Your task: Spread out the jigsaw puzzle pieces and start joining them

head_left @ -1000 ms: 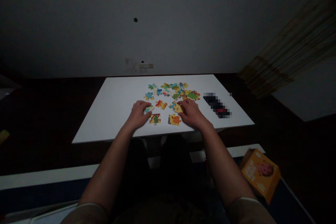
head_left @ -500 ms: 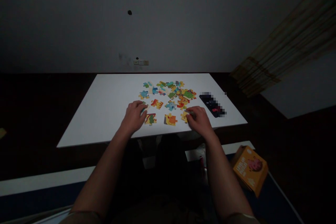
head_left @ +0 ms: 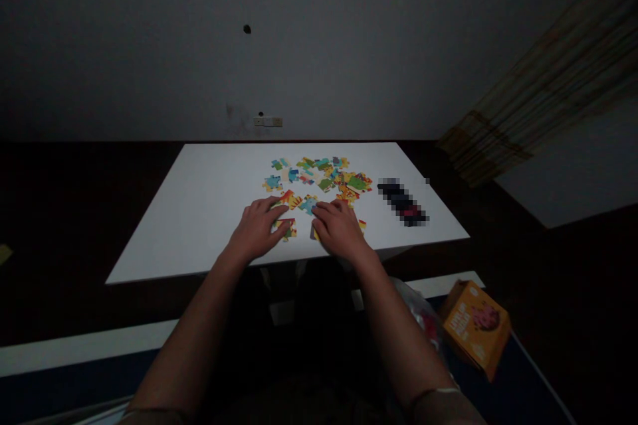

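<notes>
On the white table, my left hand (head_left: 255,231) rests with its fingers stretched and its thumb apart. Its fingertips reach the edge of an orange-and-yellow striped jigsaw piece (head_left: 292,200), and the thumb lies on a red-and-green piece (head_left: 288,231). My right hand (head_left: 339,229) is spread flat, fingertips touching a light blue piece (head_left: 307,203) in the middle. Beneath that palm an orange-and-yellow piece (head_left: 314,234) is mostly hidden. Another yellow-and-red piece (head_left: 362,226) peeks out to its right. No piece is visibly lifted.
Several loose, partly overlapping jigsaw pieces (head_left: 326,182) lie farther back on the table (head_left: 189,212). A dark, pixelated object (head_left: 403,202) is at the right. A yellow box (head_left: 477,325) stands on a blue surface at the lower right, beside a clear plastic bag (head_left: 416,305).
My right hand has moved left from the yellow piece to the light blue one, which has shifted left. The orange striped piece has also moved slightly left, against my left fingertips.
</notes>
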The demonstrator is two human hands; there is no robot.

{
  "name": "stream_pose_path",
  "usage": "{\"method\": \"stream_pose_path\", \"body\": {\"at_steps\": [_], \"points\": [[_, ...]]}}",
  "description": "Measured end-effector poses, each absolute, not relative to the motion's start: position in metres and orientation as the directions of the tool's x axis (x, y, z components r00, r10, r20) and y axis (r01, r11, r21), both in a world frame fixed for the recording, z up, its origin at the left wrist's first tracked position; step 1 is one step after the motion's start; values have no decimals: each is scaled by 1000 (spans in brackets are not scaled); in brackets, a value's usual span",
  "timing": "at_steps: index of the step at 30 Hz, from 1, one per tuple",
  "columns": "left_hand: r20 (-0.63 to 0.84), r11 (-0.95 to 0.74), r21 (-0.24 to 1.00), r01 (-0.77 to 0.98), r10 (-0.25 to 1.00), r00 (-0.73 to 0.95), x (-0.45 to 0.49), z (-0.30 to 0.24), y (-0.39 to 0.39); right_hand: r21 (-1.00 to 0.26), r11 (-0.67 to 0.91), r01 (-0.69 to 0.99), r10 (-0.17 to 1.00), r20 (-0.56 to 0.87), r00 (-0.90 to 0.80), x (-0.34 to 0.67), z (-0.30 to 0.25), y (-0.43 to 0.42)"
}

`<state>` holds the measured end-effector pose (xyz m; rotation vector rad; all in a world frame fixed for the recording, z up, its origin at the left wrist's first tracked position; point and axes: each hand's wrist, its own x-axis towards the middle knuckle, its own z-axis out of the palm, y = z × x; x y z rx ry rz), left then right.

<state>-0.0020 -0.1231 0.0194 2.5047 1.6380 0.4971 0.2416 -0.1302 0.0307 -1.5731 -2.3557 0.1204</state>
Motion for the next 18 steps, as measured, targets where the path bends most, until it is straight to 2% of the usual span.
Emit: {"method": "stream_pose_path", "body": {"at_steps": [8, 15, 18], "points": [[179, -407, 234, 883, 911, 372, -4, 18, -120, -217, 67, 974, 955, 298, 1, 294, 23, -91], [189, -396, 263, 880, 915, 356, -2, 23, -124, -182, 91, 979, 981, 186, -57, 306, 26, -66], [180, -386, 277, 880, 921, 347, -1, 25, -125, -158, 86, 984, 981, 186, -56, 300, 30, -72]]}}
